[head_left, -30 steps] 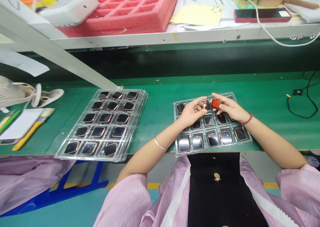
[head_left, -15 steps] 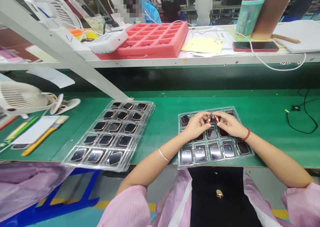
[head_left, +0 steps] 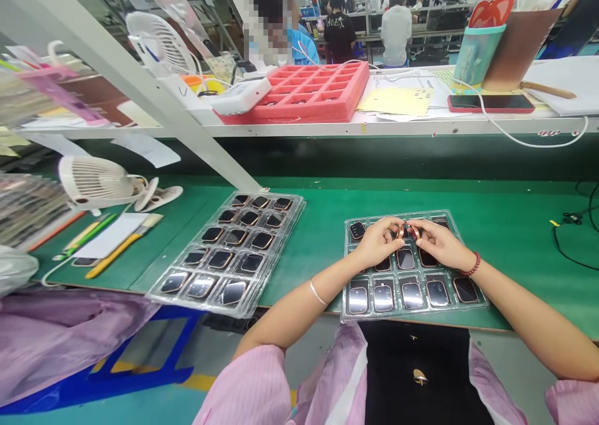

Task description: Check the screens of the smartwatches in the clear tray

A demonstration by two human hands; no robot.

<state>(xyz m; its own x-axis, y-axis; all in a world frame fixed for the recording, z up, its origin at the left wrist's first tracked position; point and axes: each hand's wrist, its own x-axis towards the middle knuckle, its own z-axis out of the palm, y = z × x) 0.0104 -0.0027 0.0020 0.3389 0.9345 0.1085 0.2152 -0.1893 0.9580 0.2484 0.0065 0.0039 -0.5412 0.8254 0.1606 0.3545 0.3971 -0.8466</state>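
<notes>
Both of my hands are over a clear plastic tray point(head_left: 369, 312) of dark square watch-like pieces with copper rims. My left hand point(head_left: 381, 243) pinches a small copper-rimmed piece point(head_left: 400, 231) between thumb and fingers. Close beside it, my right hand point(head_left: 437, 243) grips another reddish copper piece point(head_left: 414, 232), its fingertips nearly meeting the left ones. The pieces are partly covered by the fingers. Beneath my hands, some tray pockets are hidden. To the left lies a second stack of clear trays point(head_left: 276, 275), filled with similar dark pieces.
A small white fan point(head_left: 96, 181), a yellow brush point(head_left: 115, 256) and a green pen point(head_left: 93, 234) lie at the left. A slanted white post point(head_left: 196, 138) meets the bench. The shelf holds a red foam tray point(head_left: 349, 110), a phone point(head_left: 491, 104) and a cup point(head_left: 477, 57).
The camera view has shifted, so the bench and trays appear further right and slightly lower. My hands keep nearly the same pose over the tray.
</notes>
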